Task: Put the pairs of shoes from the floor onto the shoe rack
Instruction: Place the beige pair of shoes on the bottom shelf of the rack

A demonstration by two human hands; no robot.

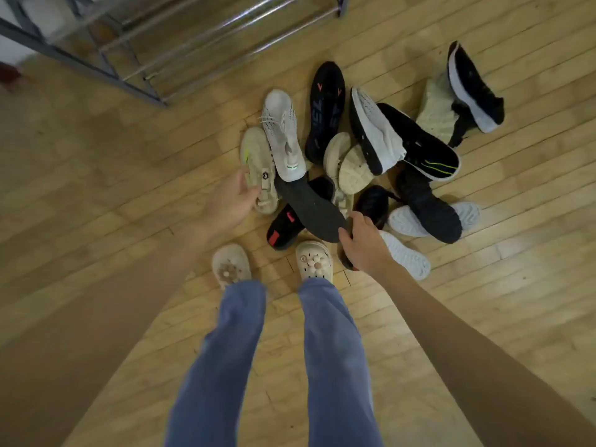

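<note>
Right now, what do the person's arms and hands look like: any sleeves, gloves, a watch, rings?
Both forearms are bare as far as the frame shows, with no sleeve edge in view. The left hand and right hand wear no gloves, and no watch, band or ring is visible. The left arm is motion-blurred, so small details there cannot be ruled out.

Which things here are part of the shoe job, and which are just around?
Job:
- pile of shoes
- shoe rack
- beige shoe at left hand
- black shoe gripped by right hand

Around:
- clogs being worn
- wood floor
</note>
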